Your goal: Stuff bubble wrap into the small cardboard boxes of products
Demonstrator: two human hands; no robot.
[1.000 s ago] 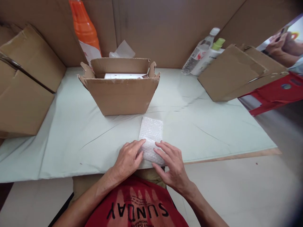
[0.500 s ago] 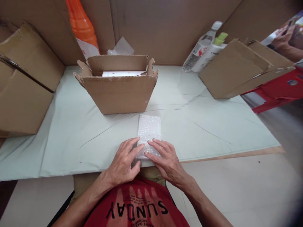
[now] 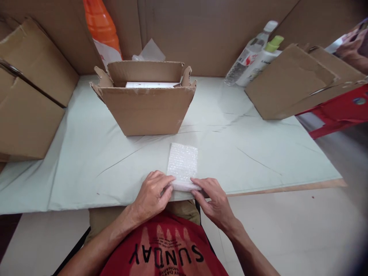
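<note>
Hands at near edge of surface [image 3: 86, 161], both on bubble wrap [image 3: 183, 165]. Wrap lies flat, long axis running away from the person, near end just at the edge. Left hand [image 3: 151, 195]: fingers curled, tips pinching near-left corner of wrap. Right hand [image 3: 216, 199]: fingers partly closed, thumb and forefinger nipping near-right corner. Near end looks slightly lifted and doubled over, so the two-corner grip probably keeps the fold square; whether anything sits inside the wrap cannot be told.

Surroundings: open box [image 3: 146, 103] stands beyond the wrap, apart from it, flaps up, w/ a white item [image 3: 151, 84] inside. Orange bottle [image 3: 100, 28] and a crumpled clear bag [image 3: 149, 51] behind box. Large carton [image 3: 28, 96] at left; tilted carton [image 3: 290, 82] at right, two bottles [image 3: 254, 57] leaning behind it. Red stool [image 3: 339, 113] at far right. Another person's hand [image 3: 352, 48] shows at top right, not involved.

Obstructions: none between hands and wrap; box stands in the way farther out.
</note>
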